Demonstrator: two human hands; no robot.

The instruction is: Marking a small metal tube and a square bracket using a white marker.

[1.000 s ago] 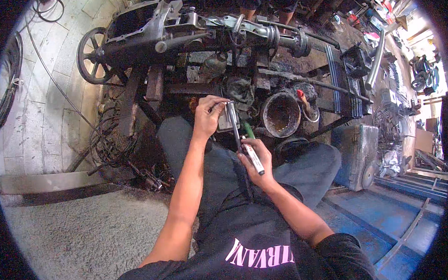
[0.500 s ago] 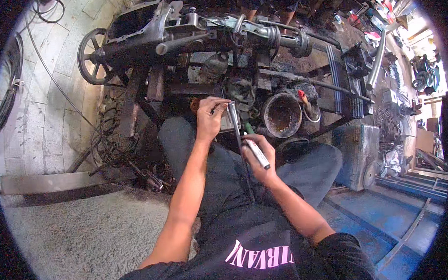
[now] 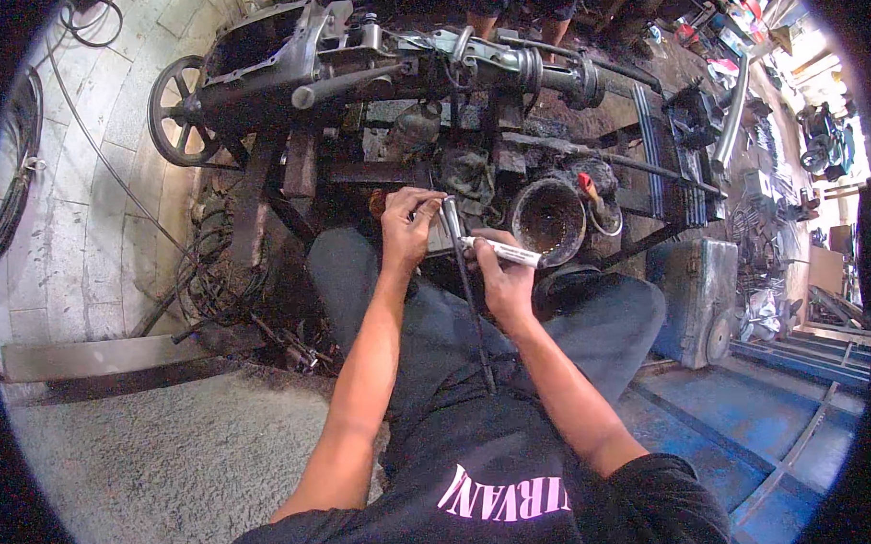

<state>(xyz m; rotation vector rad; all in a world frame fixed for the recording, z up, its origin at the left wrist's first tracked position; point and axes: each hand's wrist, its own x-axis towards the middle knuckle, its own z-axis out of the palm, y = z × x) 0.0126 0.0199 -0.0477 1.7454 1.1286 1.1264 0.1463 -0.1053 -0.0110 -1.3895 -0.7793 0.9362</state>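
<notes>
A slim dark metal rod (image 3: 470,300) slants from my lap up toward the workbench, its paler end uppermost. My left hand (image 3: 407,227) is closed, with thumb and fingertips pinched at that upper end. In my right hand (image 3: 506,287) is a white marker pen (image 3: 508,251), lying nearly crosswise. One end of the pen points at the rod just below its top; I cannot make out whether it touches. Behind the rod, a small pale flat piece (image 3: 438,237) is partly covered by my hands.
A round grimy metal pot (image 3: 549,220) stands just beyond my right hand. Ahead is a machine with a spoked wheel (image 3: 182,111) and a long shaft. A blue case (image 3: 696,301) sits to the right. Coiled cable (image 3: 15,172) lies far left. Another person's legs (image 3: 554,30) show beyond the machine.
The marker pen has swung from slanting down toward me to lying almost level, pointing at the rod. My right hand turned with it; my left hand and the rod have barely moved.
</notes>
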